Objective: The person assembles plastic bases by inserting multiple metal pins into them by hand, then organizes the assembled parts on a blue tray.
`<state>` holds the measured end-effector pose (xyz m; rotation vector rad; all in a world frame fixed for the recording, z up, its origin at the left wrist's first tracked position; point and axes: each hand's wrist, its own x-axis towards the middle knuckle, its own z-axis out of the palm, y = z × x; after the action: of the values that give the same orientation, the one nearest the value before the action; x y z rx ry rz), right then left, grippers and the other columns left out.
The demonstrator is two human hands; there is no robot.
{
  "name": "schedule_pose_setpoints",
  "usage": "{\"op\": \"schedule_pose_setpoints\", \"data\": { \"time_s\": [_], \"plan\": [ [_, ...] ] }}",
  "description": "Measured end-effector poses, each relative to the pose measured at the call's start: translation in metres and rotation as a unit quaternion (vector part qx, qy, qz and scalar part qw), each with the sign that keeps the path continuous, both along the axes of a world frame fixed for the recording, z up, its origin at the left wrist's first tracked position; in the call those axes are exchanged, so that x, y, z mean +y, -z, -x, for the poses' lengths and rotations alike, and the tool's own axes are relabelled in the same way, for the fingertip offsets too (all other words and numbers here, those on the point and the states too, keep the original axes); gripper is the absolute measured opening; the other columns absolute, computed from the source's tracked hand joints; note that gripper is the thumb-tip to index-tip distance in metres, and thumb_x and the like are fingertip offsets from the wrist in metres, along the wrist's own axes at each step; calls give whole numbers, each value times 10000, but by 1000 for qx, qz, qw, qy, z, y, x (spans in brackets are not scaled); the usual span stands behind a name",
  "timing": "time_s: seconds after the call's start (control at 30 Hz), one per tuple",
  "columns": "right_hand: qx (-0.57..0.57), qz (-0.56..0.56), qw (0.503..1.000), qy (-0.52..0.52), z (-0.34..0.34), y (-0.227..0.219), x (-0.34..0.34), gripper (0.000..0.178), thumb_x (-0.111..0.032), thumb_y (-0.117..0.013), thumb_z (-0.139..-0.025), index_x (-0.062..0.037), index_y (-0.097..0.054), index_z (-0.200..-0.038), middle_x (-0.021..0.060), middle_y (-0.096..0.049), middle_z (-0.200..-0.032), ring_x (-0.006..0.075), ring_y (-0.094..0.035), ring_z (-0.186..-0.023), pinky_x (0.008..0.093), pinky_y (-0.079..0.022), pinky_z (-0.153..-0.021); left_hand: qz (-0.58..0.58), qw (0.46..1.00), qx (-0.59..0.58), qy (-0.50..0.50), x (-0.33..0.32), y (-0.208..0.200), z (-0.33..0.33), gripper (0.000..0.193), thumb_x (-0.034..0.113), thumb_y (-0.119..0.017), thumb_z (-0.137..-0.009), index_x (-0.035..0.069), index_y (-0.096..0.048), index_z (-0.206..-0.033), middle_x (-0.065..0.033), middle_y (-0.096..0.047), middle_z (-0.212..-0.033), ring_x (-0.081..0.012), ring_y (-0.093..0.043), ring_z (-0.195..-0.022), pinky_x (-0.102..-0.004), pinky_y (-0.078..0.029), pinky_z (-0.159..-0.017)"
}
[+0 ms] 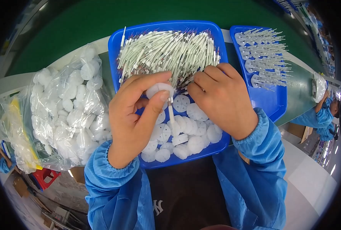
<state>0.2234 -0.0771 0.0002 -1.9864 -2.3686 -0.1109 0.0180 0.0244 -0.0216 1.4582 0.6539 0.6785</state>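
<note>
Between the thumb and fingers of my left hand (129, 115), a round white plastic disc (159, 89) is pinched. A thin white stick (171, 113) hangs down from the disc's underside. My right hand (227, 100) is closed with its fingers curled, at the near right edge of a heap of thin white sticks with dark wire-like ends (166, 51); what its fingertips hold, if anything, is hidden. Both hands are over a blue tray (113, 57). Loose white discs with small holes (195, 143) fill the tray's near part, below the hands.
To the left lies a clear plastic bag (69, 119) full of white discs. A second blue tray (269, 100) on the right holds rows of discs with sticks in them (265, 55). Another person (320, 115) sits at the far right; a red stool (45, 177) stands lower left.
</note>
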Motion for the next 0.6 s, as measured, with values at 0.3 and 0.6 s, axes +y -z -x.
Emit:
{"op": "schedule_pose_setpoints", "data": {
  "time_s": [0.3,0.6],
  "plan": [
    [327,-117,935,78,-6,-3,-18,272,-39,-844,-718,-118,-743,-958,34,-755,-1010,227,-732,-866,413,-527,-915,25,1000,13,13,-4,1,-2,367,-55,-686,-1000,25,-703,-1358,-100,-762,-1213,-100,-706,-1002,-212,-564,-754],
    [424,-151,886,116,16,15,-22,283,-14,-895,-777,-60,-810,-1044,37,-720,-758,177,-689,-656,297,-542,-624,-13,999,28,15,-7,1,-2,383,-80,-684,-1005,-35,-649,-1383,-144,-767,-1273,-144,-725,-1126,-228,-593,-837]
  ]
}}
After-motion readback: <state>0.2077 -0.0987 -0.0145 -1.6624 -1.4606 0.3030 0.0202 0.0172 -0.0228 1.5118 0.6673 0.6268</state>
